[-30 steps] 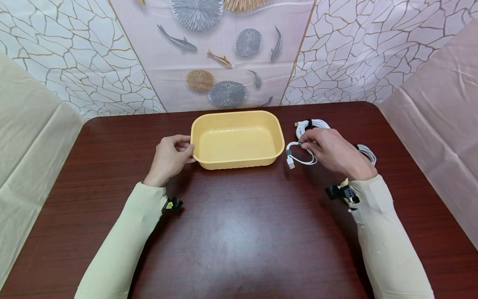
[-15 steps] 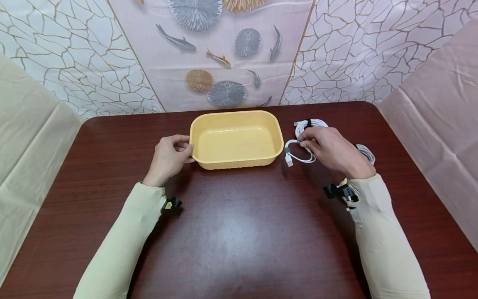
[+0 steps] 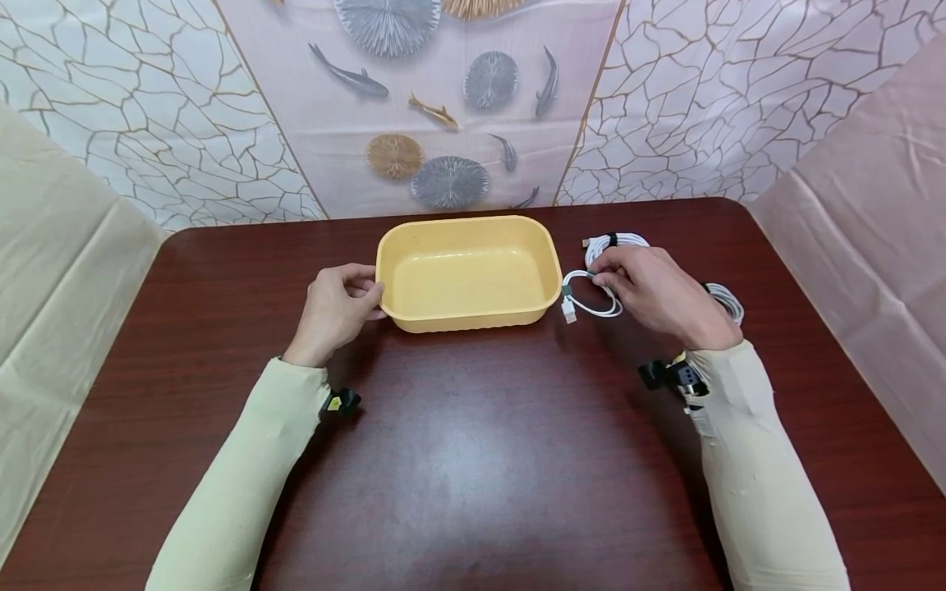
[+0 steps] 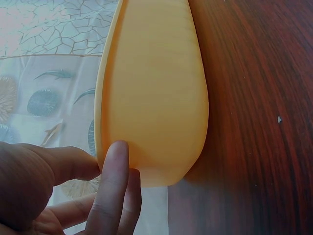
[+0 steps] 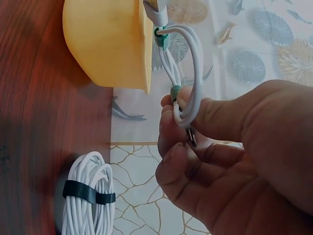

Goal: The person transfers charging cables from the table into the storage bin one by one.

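A yellow plastic basin (image 3: 473,289) stands near the far edge of the table, its inside bare. My left hand (image 3: 336,310) pinches its left rim, thumb and fingertips on either side of the wall (image 4: 156,88). Between thumb and fingers, my right hand (image 3: 654,295) holds a small coiled white USB cable (image 5: 198,63) bound with green ties. The cable's plug (image 3: 569,312) hangs down close to the basin's right end. Part of the coil is hidden behind my right fingers.
Beyond my right hand lies a larger coiled white cable (image 3: 628,240) with a black strap. Another white coil (image 3: 727,302) lies right of the hand, partly covered by it. A patterned cloth (image 3: 451,98) hangs behind the dark wooden table (image 3: 458,460).
My right hand has shifted slightly left and up in the head view, bringing the cable close to the basin's right rim. The left hand keeps its hold on the basin.
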`<state>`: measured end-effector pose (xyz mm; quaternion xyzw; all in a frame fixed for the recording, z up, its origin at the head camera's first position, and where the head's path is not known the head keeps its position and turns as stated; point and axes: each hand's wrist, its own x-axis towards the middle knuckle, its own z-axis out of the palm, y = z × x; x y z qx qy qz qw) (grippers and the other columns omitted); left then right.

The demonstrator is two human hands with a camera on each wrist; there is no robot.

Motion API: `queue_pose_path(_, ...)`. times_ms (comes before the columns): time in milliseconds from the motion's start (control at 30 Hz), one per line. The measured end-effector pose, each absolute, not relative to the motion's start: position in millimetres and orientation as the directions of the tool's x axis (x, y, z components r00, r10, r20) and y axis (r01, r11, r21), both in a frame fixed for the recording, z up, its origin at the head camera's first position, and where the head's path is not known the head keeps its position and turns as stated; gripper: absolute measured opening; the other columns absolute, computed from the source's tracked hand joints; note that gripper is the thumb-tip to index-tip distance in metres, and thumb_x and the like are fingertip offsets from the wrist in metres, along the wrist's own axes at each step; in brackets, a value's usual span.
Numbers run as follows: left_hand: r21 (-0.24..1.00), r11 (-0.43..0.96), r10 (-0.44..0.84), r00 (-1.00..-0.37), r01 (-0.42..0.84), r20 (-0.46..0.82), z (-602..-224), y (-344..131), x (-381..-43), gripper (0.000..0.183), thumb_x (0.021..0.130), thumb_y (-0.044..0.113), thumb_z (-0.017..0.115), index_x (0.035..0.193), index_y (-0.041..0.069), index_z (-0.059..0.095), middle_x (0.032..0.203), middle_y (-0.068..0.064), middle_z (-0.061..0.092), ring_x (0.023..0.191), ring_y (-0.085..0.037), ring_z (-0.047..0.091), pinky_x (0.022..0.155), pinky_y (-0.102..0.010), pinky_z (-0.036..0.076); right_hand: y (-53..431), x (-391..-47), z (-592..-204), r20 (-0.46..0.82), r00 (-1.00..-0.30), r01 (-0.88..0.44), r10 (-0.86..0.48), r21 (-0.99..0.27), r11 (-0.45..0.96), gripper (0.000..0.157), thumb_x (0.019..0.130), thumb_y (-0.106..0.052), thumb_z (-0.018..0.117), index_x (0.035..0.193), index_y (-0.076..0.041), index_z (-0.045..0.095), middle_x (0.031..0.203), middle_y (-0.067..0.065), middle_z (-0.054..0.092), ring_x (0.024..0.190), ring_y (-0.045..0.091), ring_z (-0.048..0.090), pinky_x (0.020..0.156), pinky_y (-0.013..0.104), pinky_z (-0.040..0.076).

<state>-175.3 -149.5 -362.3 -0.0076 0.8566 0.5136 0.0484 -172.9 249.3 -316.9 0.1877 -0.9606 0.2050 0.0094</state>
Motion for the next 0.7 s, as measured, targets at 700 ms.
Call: queue_pose_path(700,0.878,0.474,0.034,-0.995,-0.070,-0.098,-361,-150,-176,0.035,0.100,0.011,0.061,0.133,-0.002,0.063,0.107,-0.019,0.063,0.077,-0.012,0.070,0.079,-0.038,0.068,238,-181,-315,0.128,-0.926,-0.377,-0.356,-0.396,0.837,0.010,0.099,-0.008,0.066,0.105,-0.007,0.074,0.094,0.006,0.071,0.083,0.019,0.057,0.068,0.029,0.047)
